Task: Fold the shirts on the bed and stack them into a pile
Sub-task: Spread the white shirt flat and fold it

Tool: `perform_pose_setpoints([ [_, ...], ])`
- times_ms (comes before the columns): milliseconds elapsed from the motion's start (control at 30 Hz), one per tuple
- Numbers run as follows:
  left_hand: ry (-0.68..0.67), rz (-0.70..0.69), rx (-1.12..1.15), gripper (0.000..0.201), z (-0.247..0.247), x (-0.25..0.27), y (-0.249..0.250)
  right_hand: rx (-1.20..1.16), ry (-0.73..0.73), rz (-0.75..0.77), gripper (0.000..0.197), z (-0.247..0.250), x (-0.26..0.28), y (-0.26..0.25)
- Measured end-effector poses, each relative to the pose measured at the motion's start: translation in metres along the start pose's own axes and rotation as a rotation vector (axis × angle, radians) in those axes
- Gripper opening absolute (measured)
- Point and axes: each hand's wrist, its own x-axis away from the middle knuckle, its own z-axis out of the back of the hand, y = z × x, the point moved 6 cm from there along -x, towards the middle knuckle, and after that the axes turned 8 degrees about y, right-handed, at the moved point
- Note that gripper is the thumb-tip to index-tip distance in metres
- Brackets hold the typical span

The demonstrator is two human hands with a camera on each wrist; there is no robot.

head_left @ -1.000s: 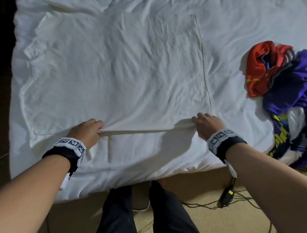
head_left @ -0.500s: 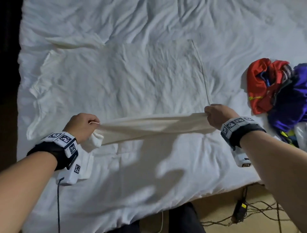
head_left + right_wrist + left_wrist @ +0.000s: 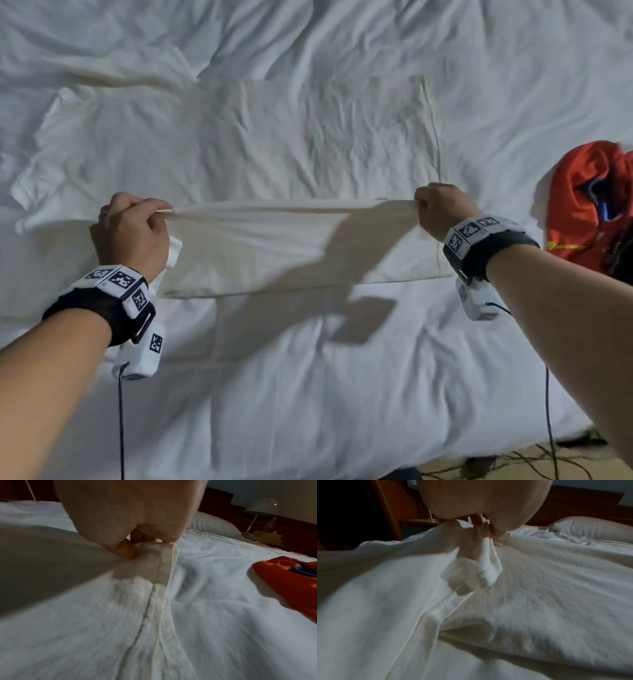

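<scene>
A creased white cotton T-shirt (image 3: 274,144) lay spread flat across the bed with its rumpled white sheet (image 3: 308,394), collar end towards the person's left and hem towards their right; the near long edge of the shirt was lifted clear of the sheet and stretched taut between both hands. The left hand (image 3: 132,236) had its fingers and thumb curled tight on the cloth at the near sleeve end, the short sleeve dangling below it in the left wrist view; the right hand (image 3: 442,210) was pinched on the hemmed corner, the seam running down from the thumb in the right wrist view. Holding the edge at two far-apart points probably kept it straight, so that the strip could be carried over the body of the shirt and laid down as a clean lengthwise fold; slack between the hands would likely let the fold sag or wrinkle. A crumpled red shirt with blue trim (image 3: 589,205) waited near the right side of the bed, well apart from the white one, not yet folded; no finished pile was in view.
</scene>
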Motion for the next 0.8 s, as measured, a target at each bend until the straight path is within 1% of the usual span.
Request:
perform_pose_setpoints([
  [133, 0.031, -0.011, -0.042, 0.029, -0.011, -0.025, 0.002, -0.032, 0.021, -0.023, 0.022, -0.003, -0.024, 0.001],
  [300, 0.044, 0.004, -0.076, 0.029, -0.025, -0.033, -0.004, -0.031, 0.048, -0.023, 0.020, -0.010, -0.040, 0.002],
  [367, 0.048, 0.007, -0.090, 0.029, -0.030, -0.035, -0.006, -0.004, 0.088, -0.030, 0.022, -0.013, -0.046, 0.004],
  [433, 0.025, 0.023, -0.121, 0.029, -0.036, -0.036, -0.008, 0.046, 0.143, -0.047, 0.026, -0.014, -0.048, 0.008],
  [533, -0.012, 0.061, -0.126, 0.031, -0.038, -0.035, -0.008, 0.153, 0.175, -0.073, 0.022, -0.015, -0.044, 0.012],
  [600, 0.009, 0.079, -0.093, 0.035, -0.031, -0.031, 0.001, 0.214, 0.208, -0.066, 0.029, -0.011, -0.035, 0.009],
  [633, 0.030, 0.056, -0.077, 0.037, -0.026, -0.027, 0.009, 0.217, 0.231, -0.055, 0.031, -0.009, -0.029, 0.004],
  [667, 0.057, -0.006, -0.062, 0.037, -0.021, -0.020, 0.021, 0.197, 0.252, -0.027, 0.032, -0.009, -0.021, -0.006],
  [700, 0.072, -0.103, -0.047, 0.036, -0.018, -0.011, 0.036, 0.159, 0.270, 0.028, 0.031, -0.010, -0.011, -0.019],
  [733, 0.050, -0.217, -0.030, 0.034, -0.019, 0.001, 0.051, 0.110, 0.274, 0.102, 0.032, -0.015, 0.001, -0.034],
  [767, -0.019, -0.327, -0.023, 0.037, -0.026, 0.015, 0.062, 0.069, 0.253, 0.182, 0.037, -0.022, 0.015, -0.050],
  [800, -0.125, -0.411, -0.037, 0.044, -0.037, 0.030, 0.070, 0.055, 0.191, 0.249, 0.042, -0.032, 0.027, -0.063],
])
